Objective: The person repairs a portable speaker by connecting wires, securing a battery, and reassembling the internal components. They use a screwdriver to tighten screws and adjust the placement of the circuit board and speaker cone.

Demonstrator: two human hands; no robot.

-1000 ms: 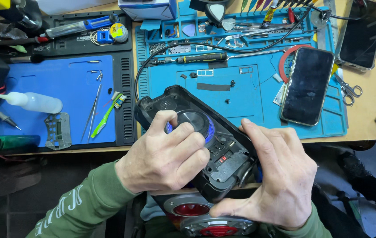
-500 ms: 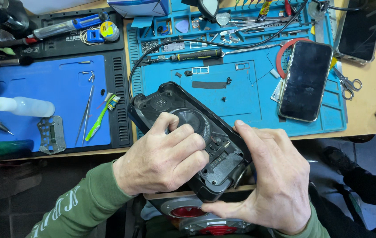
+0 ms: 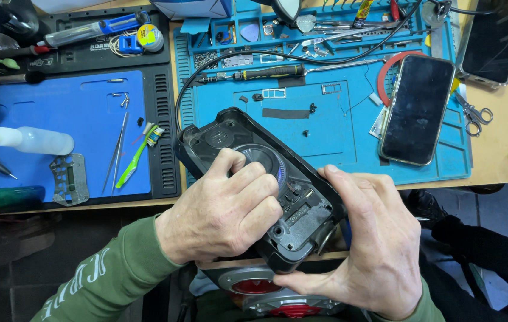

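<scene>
Left hand (image 3: pixel 221 217): fingers curled, knuckles up, fingertips pressed on the round dark disc at the centre of the black speaker housing (image 3: pixel 260 179); thumb not visible. Grip: closed down onto the housing's upper face, not around it.

Right hand (image 3: pixel 364 238): fingers wrapped along the housing's right edge, thumb (image 3: pixel 301 281) hooked under its near end. Closed, holding the housing from the side and below.

The housing sits between the two hands, tilted diagonally, with its far corner over the near edge of the teal work mat (image 3: pixel 337 125) and its near end hanging off the bench toward the person. Inner face up; a small dark circuit section shows just right of the left knuckles.

Below the housing's near end: a grey part with red rings (image 3: pixel 254 286), partly hidden.

Relative to the housing: black phone (image 3: pixel 418 110) lies to its upper right on the teal mat; green-handled brush (image 3: pixel 137 156) and tweezers (image 3: pixel 117 152) lie to its left on the blue mat (image 3: pixel 63 113); a white squeeze bottle (image 3: pixel 30 141) lies farther left. A black cable (image 3: pixel 277 55) runs beyond its far corner.
</scene>
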